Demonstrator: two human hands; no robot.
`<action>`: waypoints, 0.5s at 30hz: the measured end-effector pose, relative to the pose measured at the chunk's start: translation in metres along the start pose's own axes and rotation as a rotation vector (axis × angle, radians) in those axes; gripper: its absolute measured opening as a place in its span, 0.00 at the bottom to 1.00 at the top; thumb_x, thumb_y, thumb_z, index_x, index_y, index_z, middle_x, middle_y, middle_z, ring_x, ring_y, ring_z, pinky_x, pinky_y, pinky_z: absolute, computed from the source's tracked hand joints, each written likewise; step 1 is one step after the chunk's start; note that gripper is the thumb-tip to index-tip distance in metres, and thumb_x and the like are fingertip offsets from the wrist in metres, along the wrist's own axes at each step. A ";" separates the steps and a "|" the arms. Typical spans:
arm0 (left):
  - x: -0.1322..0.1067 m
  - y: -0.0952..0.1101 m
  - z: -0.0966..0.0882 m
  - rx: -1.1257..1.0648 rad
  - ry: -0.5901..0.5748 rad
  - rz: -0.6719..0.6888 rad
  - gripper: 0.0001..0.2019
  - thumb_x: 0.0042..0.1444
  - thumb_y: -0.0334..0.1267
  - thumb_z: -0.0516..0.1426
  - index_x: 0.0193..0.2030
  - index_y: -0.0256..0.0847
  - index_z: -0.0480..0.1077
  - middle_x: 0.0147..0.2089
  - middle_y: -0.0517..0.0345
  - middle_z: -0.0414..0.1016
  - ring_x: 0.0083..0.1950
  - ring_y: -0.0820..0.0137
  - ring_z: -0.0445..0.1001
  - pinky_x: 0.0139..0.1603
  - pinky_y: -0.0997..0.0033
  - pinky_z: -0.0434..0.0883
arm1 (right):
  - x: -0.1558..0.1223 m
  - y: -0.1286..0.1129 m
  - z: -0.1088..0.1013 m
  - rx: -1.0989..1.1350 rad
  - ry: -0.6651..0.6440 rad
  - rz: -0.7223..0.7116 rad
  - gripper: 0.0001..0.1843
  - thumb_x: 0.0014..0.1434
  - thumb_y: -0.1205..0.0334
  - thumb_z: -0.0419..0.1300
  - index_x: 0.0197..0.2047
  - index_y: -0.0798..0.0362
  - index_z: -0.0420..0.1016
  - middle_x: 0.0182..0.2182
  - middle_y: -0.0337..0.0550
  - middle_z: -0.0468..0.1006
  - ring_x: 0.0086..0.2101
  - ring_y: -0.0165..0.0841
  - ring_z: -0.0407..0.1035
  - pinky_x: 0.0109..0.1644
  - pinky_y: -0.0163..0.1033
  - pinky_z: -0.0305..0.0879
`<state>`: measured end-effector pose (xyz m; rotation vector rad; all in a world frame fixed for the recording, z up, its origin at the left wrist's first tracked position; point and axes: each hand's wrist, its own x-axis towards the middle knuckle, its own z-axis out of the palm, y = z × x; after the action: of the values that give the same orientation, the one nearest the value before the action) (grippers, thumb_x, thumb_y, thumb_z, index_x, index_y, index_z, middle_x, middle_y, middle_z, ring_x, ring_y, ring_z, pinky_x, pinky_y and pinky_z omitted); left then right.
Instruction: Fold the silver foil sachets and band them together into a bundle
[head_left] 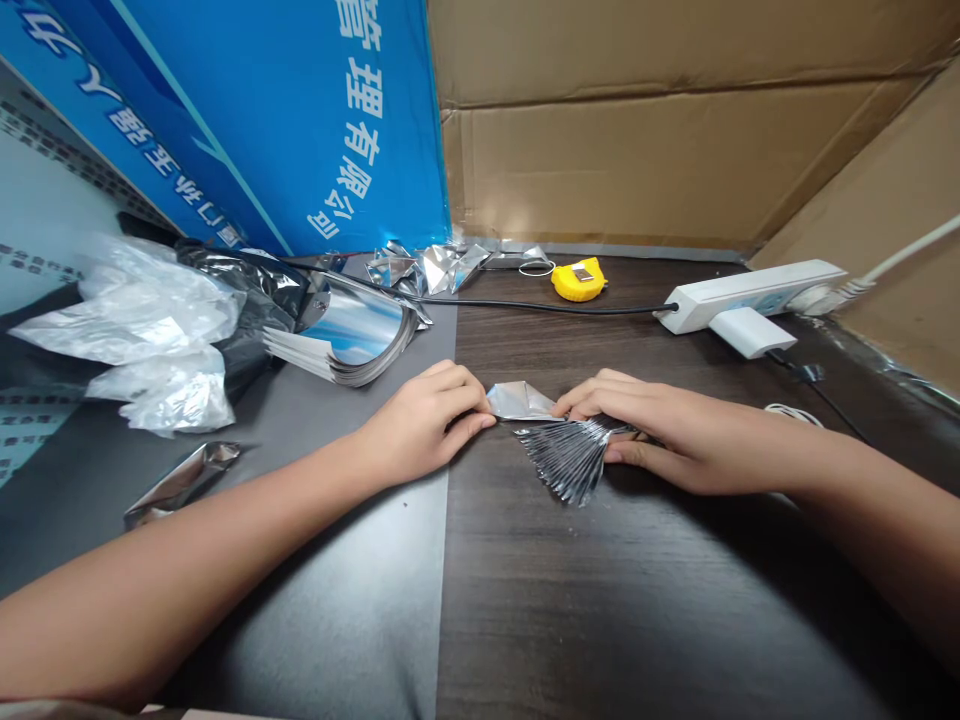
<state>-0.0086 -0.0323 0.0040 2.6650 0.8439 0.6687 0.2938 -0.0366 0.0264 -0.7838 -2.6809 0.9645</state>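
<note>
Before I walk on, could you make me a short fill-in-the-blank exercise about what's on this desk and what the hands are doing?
1. The tape measure is coloured ____.
2. The hand holding the fanned silvery pieces is the person's ____ one.
3. The brown cardboard panel stands beside a ____ panel with white characters.
4. The crumpled clear plastic lies toward the ____ side of the picture.

Missing words: yellow; right; blue; left.

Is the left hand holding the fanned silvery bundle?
No, the right hand holds the fanned silvery bundle, while the left hand pinches a silvery piece.
</note>
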 end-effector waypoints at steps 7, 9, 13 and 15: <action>0.000 0.001 -0.001 0.082 -0.016 -0.067 0.11 0.69 0.38 0.54 0.38 0.37 0.76 0.38 0.53 0.74 0.41 0.67 0.70 0.44 0.66 0.68 | -0.003 0.003 0.000 0.005 -0.007 0.057 0.19 0.71 0.56 0.53 0.62 0.49 0.70 0.53 0.52 0.76 0.52 0.44 0.71 0.56 0.52 0.69; 0.000 0.001 0.000 0.093 -0.046 -0.100 0.12 0.70 0.38 0.54 0.38 0.37 0.75 0.38 0.53 0.74 0.41 0.66 0.70 0.44 0.65 0.67 | -0.003 0.004 0.000 0.018 -0.004 0.062 0.20 0.70 0.55 0.54 0.62 0.48 0.70 0.54 0.52 0.76 0.52 0.44 0.71 0.56 0.52 0.68; 0.000 0.000 0.000 0.091 -0.072 -0.167 0.11 0.69 0.38 0.54 0.38 0.37 0.74 0.38 0.53 0.76 0.40 0.66 0.70 0.43 0.65 0.66 | -0.001 0.004 0.000 0.039 -0.005 0.060 0.19 0.70 0.56 0.54 0.62 0.49 0.70 0.55 0.52 0.76 0.54 0.45 0.70 0.58 0.52 0.67; 0.000 0.001 0.000 0.078 -0.081 -0.196 0.10 0.69 0.38 0.54 0.38 0.38 0.74 0.37 0.53 0.76 0.40 0.66 0.69 0.43 0.65 0.66 | 0.000 0.005 0.000 0.046 -0.006 0.051 0.19 0.70 0.56 0.54 0.62 0.50 0.69 0.56 0.52 0.75 0.55 0.44 0.69 0.58 0.52 0.67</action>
<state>-0.0073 -0.0332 0.0043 2.6112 1.1113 0.4870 0.2962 -0.0336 0.0237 -0.8445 -2.6452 1.0383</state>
